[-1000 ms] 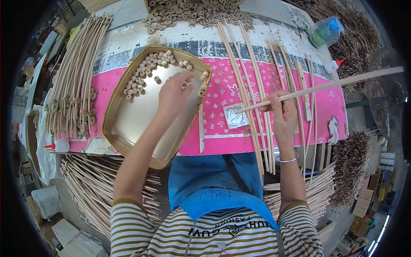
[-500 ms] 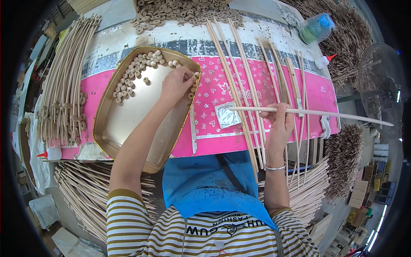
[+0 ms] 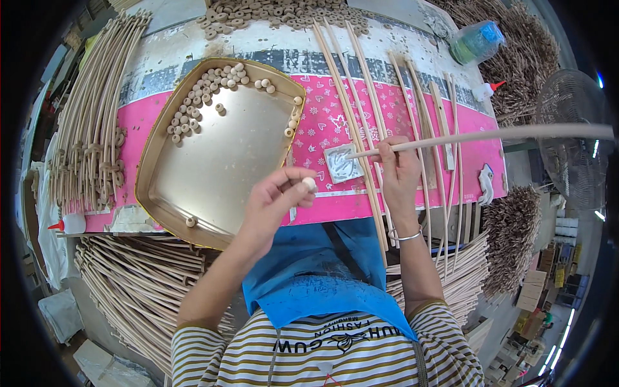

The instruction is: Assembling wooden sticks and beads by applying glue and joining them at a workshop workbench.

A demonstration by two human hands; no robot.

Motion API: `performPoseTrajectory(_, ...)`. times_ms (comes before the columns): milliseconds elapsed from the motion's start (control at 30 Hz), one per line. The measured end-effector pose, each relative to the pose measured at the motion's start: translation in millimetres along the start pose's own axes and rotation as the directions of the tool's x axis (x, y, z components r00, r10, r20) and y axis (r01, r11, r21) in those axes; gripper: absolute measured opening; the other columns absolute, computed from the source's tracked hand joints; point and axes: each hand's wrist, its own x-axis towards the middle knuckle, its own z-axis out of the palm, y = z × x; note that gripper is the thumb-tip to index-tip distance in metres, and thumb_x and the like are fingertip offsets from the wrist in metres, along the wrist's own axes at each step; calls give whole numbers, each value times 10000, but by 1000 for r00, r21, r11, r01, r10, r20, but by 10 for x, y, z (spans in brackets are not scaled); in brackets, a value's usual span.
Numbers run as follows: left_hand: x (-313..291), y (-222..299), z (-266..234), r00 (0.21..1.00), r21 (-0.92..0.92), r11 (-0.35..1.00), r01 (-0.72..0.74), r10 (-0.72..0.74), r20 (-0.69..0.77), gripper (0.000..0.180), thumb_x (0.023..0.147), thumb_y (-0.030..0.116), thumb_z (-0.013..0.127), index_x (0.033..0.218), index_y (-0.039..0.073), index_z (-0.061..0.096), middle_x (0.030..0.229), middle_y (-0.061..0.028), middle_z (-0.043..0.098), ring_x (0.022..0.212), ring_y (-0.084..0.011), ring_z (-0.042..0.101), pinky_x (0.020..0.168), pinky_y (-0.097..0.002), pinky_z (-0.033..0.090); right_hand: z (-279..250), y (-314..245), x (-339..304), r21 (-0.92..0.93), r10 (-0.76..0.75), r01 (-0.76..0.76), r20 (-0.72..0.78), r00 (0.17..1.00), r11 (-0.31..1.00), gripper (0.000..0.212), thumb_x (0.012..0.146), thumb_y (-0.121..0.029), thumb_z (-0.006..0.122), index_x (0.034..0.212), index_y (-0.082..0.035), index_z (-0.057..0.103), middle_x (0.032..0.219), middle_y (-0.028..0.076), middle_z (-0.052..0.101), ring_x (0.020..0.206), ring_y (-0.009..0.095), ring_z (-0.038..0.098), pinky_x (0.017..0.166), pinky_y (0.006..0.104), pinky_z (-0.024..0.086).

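Observation:
Between the thumb and fingers of my left hand (image 3: 274, 203) is a pale wooden bead (image 3: 309, 184), held just off the near right edge of a gold-coloured tray (image 3: 193, 155). Several more wooden beads (image 3: 209, 90) lie in that tray, mostly toward its far left, with a few along its right wall. My right hand (image 3: 400, 168) grips a long pale wooden stick (image 3: 464, 137), which stretches off to the right. The stick's left end is over a small white square pad (image 3: 343, 163) with grey smears; I cannot tell whether they touch.
Long thin sticks (image 3: 367, 77) lie across the pink-and-white table (image 3: 316, 116). Wooden rings (image 3: 271, 16) are heaped at the far edge. Bundled sticks with rings (image 3: 97, 122) lie left. A green bottle (image 3: 476, 44), a red-tipped glue bottle (image 3: 487, 91) and a fan (image 3: 570, 138) are right.
My left hand has come away from the tray's right side toward me, now with a bead in its fingers. My right hand has shifted slightly up and left, and the stick has tilted.

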Motion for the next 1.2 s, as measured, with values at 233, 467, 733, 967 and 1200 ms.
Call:
performPoseTrajectory(233, -107, -159, 98, 999, -66, 998, 18, -21, -40, 232, 993, 156, 643, 1190, 33, 630, 1045, -55, 686, 965, -139, 652, 906, -308, 534, 43, -46, -55, 123, 91, -99, 70, 993, 987, 119, 1028, -101, 579, 980, 5, 601, 792, 75, 634, 710, 140, 691, 609, 274, 529)
performPoseTrajectory(467, 4, -268, 118, 999, -212, 977, 28, -36, -34, 248, 1009, 122, 606, 1236, 23, 622, 1087, -75, 678, 1007, -149, 646, 919, -318, 539, -204, -114, -73, 335, 151, -122, -60, 987, 934, 146, 1059, -132, 539, 1010, -1, 583, 837, 61, 638, 725, 109, 664, 664, 247, 571)
performPoseTrajectory(733, 221, -373, 241, 997, -226, 974, 10, -27, -73, 325, 1025, 152, 612, 1321, 18, 601, 1084, -83, 691, 1004, -141, 661, 922, -297, 551, -482, -251, -192, 517, 287, -166, -164, 944, 840, 237, 1098, -222, 457, 1016, -29, 568, 894, 83, 659, 746, 142, 667, 733, 300, 582)
performPoseTrajectory(967, 291, -367, 312, 1000, -245, 969, 6, -12, -21, 301, 1032, 157, 596, 1295, 10, 577, 1179, -124, 682, 1109, -184, 666, 990, -323, 547, -468, -314, -269, 669, 320, -146, -145, 936, 729, 242, 1099, -244, 452, 1028, -38, 559, 924, 103, 661, 739, 160, 670, 732, 316, 585)
performPoseTrajectory(1200, 245, -355, 326, 1000, -225, 974, 22, -22, 2, 272, 1045, 164, 570, 1269, 10, 587, 1199, -123, 673, 1123, -196, 669, 994, -329, 546, -353, -331, -294, 686, 308, -160, -98, 946, 710, 251, 1097, -249, 458, 1009, -37, 560, 942, 102, 646, 740, 158, 661, 722, 303, 574)
